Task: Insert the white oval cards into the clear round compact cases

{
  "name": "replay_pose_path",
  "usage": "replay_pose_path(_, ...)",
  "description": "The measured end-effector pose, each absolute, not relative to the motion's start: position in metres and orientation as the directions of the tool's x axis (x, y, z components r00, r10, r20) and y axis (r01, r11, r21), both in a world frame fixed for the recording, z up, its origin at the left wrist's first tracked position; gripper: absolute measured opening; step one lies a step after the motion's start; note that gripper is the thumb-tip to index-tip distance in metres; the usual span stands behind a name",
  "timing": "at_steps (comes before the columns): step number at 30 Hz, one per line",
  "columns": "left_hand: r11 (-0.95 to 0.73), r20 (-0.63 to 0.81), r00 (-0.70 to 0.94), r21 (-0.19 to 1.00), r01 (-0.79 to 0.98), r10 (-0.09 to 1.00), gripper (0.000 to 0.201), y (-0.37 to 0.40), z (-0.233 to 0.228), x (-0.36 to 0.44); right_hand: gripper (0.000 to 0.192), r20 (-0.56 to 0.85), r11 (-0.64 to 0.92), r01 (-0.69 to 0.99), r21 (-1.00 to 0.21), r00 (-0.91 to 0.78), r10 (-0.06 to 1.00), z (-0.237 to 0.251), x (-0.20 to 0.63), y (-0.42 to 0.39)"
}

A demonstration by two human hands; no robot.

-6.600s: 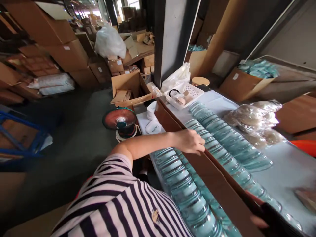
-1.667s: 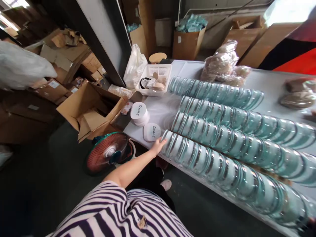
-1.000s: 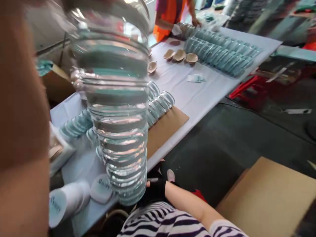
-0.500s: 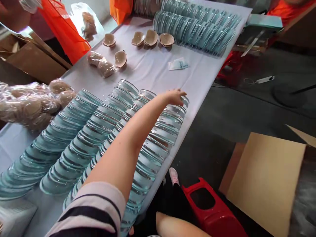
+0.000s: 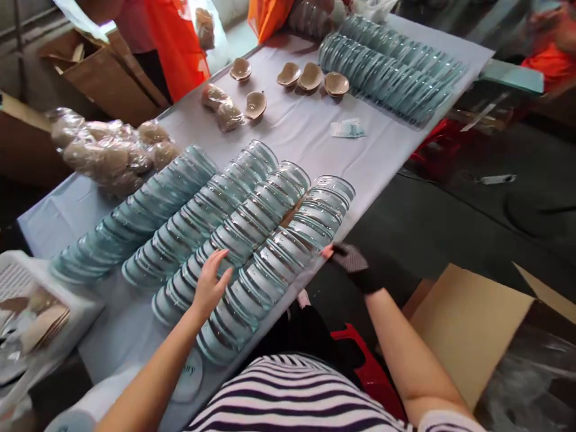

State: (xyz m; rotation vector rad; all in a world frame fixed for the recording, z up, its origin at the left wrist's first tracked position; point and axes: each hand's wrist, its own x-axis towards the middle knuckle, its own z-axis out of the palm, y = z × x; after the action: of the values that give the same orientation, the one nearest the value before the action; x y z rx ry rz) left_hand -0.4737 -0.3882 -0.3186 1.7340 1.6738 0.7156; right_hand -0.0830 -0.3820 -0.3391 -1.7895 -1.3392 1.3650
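Rows of clear, greenish glass bowls (image 5: 265,264), nested on their sides, slant across the white-covered table. My left hand (image 5: 211,285) is bare, with thumb and fingers apart and nothing in it. It rests over the two right-hand rows, near their front part; whether it touches the glass I cannot tell. On my right hand (image 5: 348,257) is a dark glove that leaves the fingertips uncovered. Those fingertips reach the outer side of the rightmost row, by the table's edge. That hand appears open, its palm side hidden.
Brown bowls (image 5: 310,77) and wrapped ones (image 5: 114,153) stand beyond and left. More glass rows (image 5: 387,72) fill the far end. A white basket (image 5: 27,270) sits at front left. Right of the table are a cardboard box (image 5: 472,324) and red stool (image 5: 373,372). Someone in orange (image 5: 173,48) stands opposite.
My left hand has drawn back from the far end of the rightmost row toward me. My gloved right hand has come into view beside that row. The view has shifted.
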Motion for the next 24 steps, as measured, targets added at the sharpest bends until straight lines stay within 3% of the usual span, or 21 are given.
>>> replay_pose_path(2, 0.129, -0.019, -0.157, 0.678, 0.724, 0.987, 0.048, -0.462, -0.322, -0.506, 0.020, -0.316, -0.344, 0.584, -0.735, 0.154, 0.936, -0.338, -0.060, -0.352)
replay_pose_path(4, 0.331, -0.013, -0.414, 0.622, 0.709, 0.910, 0.062, -0.527, -0.332, -0.514, 0.025, -0.347, -0.346, 0.733, -0.586, 0.158, 0.924, -0.341, -0.055, -0.329)
replay_pose_path(7, 0.610, -0.151, -0.713, 0.653, 0.448, 0.685, 0.086, -0.593, -0.358, -0.492, 0.029, -0.405, -0.287, 0.800, -0.528, 0.060, 0.912, -0.351, -0.075, -0.320)
replay_pose_path(10, 0.655, -0.409, -0.721, 0.751, 0.082, 0.559, 0.077, -0.615, -0.387, -0.457, 0.026, -0.383, -0.206, 0.809, -0.550, -0.026, 0.923, -0.359, -0.092, -0.329)
replay_pose_path(12, 0.610, -0.445, -0.696, 0.792, -0.013, 0.563, 0.065, -0.613, -0.398, -0.439, 0.026, -0.324, -0.113, 0.834, -0.541, -0.083, 0.942, -0.359, -0.096, -0.334)
replay_pose_path(16, 0.577, -0.344, -0.760, 0.815, 0.049, 0.552, 0.055, -0.604, -0.396, -0.423, 0.031, -0.241, 0.076, 0.867, -0.492, -0.220, 0.945, -0.356, -0.103, -0.341)
replay_pose_path(24, 0.616, -0.298, -0.775, 0.774, 0.146, 0.558, 0.047, -0.634, -0.389, -0.425, 0.028, -0.273, 0.140, 0.873, -0.468, -0.294, 0.916, -0.356, -0.123, -0.344)
